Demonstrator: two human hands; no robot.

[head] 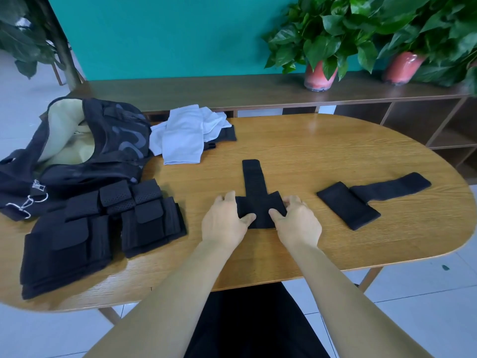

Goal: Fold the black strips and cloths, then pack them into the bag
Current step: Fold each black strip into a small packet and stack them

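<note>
Bag [77, 140] gapes open at the table's [335, 156] left, pale lining showing. Left hand [227, 218] and right hand [296, 220] each pinch the T-shaped black strip [258, 200] mid-table.

Wooden table [335, 140] bears bag [85, 140], strips [361, 200], cloths [185, 135].
</note>
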